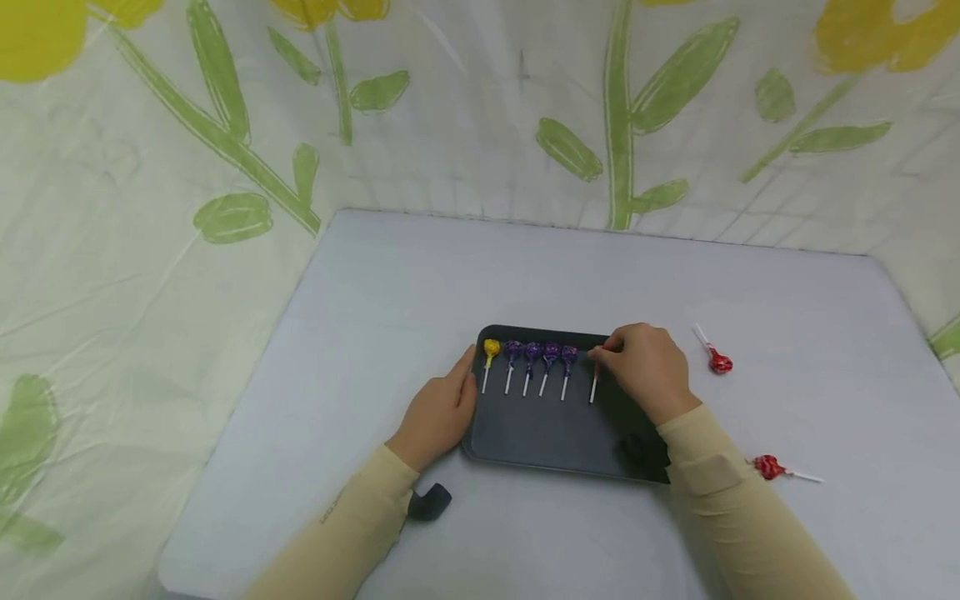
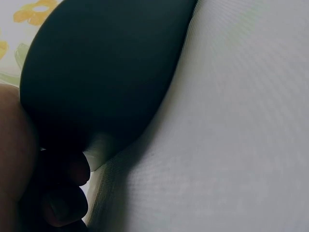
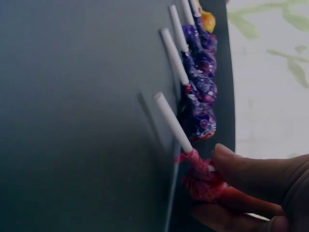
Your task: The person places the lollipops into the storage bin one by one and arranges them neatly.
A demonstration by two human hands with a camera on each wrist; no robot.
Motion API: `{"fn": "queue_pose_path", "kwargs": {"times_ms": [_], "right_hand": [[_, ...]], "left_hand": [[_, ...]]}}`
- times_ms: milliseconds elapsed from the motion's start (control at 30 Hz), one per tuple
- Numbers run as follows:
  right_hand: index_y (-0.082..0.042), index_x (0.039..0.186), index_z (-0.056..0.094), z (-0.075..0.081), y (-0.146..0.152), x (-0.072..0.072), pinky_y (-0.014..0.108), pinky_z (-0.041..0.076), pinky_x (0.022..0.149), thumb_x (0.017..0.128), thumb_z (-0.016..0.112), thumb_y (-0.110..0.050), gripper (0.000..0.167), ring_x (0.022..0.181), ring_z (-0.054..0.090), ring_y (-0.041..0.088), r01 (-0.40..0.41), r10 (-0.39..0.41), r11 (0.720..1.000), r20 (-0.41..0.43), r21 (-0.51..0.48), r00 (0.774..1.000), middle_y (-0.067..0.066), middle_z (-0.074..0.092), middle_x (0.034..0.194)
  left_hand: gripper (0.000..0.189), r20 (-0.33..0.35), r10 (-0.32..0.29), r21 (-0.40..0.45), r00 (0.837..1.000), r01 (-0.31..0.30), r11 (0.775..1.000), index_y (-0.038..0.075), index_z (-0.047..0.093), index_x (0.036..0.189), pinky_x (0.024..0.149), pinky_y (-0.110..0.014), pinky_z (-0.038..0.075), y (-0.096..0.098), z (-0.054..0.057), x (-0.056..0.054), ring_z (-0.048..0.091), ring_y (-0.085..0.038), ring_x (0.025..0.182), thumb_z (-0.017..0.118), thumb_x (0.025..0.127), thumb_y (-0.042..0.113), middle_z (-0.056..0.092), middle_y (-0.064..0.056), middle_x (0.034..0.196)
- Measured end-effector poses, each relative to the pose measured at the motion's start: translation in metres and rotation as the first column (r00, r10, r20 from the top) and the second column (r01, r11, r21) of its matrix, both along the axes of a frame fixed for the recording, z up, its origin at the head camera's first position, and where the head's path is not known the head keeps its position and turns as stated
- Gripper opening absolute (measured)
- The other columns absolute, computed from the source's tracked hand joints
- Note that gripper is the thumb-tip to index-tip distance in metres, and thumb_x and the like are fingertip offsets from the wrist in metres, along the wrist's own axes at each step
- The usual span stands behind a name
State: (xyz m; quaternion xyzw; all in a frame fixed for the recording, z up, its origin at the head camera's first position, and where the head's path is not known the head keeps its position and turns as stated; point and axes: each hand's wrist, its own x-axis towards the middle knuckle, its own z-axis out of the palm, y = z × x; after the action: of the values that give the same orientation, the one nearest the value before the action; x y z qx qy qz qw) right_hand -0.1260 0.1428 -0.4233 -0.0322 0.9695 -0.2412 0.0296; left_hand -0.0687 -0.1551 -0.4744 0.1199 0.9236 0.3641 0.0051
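Note:
A dark grey tray (image 1: 540, 437) lies on the table. My left hand (image 1: 435, 417) holds its left side, with some curled fingers (image 2: 65, 205) at the tray's edge in the left wrist view. Over the tray's upper right part, my right hand (image 1: 651, 371) pinches a red-wrapped lollipop (image 3: 205, 181) by its head, between thumb and fingers. Its white stick points toward the tray's near side. Left of it a row runs along the far edge: a yellow lollipop (image 1: 491, 347) at the left end, then several purple lollipops (image 1: 532, 350), sticks toward me.
Two more red lollipops lie on the white table (image 1: 337, 333) right of the tray, one farther back (image 1: 720, 362) and one nearer (image 1: 768, 467) beside the right sleeve. A black object (image 1: 430, 502) shows by the left sleeve. A flower-print sheet (image 1: 465, 125) hangs behind the table.

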Motion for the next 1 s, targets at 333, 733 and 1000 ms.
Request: {"fn": "queue_pose_path", "kwargs": {"times_ms": [333, 733, 1000], "right_hand": [[-0.012, 0.087, 0.082, -0.0058, -0.001, -0.0015, 0.036, 0.043, 0.052, 0.091, 0.083, -0.036, 0.024, 0.07, 0.063, 0.023, -0.021, 0.021, 1.0, -0.015, 0.006, 1.0, 0.007, 0.077, 0.087], [-0.013, 0.087, 0.078, -0.0094, -0.0016, -0.0022, 0.038, 0.044, 0.055, 0.089, 0.084, -0.042, 0.03, 0.074, 0.064, 0.026, -0.032, 0.032, 0.999, -0.036, 0.004, 0.999, 0.006, 0.075, 0.087], [-0.011, 0.099, 0.079, -0.0076, 0.0015, 0.0034, 0.044, 0.05, 0.062, 0.092, 0.082, -0.033, 0.024, 0.081, 0.068, 0.028, -0.079, 0.079, 0.997, -0.045, 0.004, 0.996, 0.009, 0.077, 0.094]], "left_hand": [[0.052, 0.006, 0.0, 0.002, 1.0, 0.0, 1.0, -0.001, 0.041, 0.159, 0.046, -0.027, 0.027, -0.0004, -0.0002, 0.0006, 0.032, -0.007, 0.045, 0.043, 0.11, 0.017, 0.038, 0.008, 0.054], [0.053, 0.029, 0.006, 0.002, 1.0, -0.006, 1.0, 0.001, 0.039, 0.161, 0.046, -0.028, 0.028, -0.0002, 0.002, -0.0004, 0.032, -0.008, 0.045, 0.043, 0.11, 0.018, 0.038, 0.007, 0.054], [0.053, 0.016, -0.001, -0.001, 1.0, 0.001, 1.0, 0.0, 0.04, 0.16, 0.046, -0.027, 0.028, -0.0001, 0.0014, -0.0003, 0.033, -0.008, 0.045, 0.043, 0.11, 0.017, 0.039, 0.008, 0.054]]}}
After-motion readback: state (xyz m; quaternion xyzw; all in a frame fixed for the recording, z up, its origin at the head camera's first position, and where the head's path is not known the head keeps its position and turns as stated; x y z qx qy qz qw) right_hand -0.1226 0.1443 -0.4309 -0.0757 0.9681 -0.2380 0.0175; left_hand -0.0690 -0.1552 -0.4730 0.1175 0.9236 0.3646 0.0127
